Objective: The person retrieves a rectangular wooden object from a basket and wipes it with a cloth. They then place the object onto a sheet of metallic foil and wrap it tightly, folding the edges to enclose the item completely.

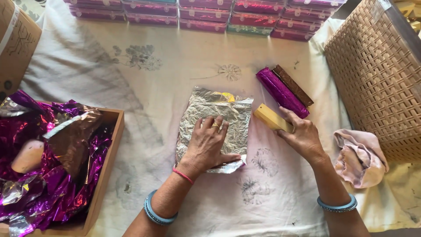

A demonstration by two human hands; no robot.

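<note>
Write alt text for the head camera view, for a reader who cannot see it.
A person's left hand presses flat on a silver foil sheet spread on a white cloth, while the right hand holds a yellow bar at the sheet's edge. Two foil-wrapped bars lie beyond, and a wooden tray of purple foil sits left.

Soft, even daylight, faint shadows, glints on foil sheet (215,127), sharp focus.

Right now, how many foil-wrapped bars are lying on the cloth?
2: a purple bar and a brown bar side by side, just beyond the right hand, which holds an unwrapped yellow bar. Others may be hidden.
</note>
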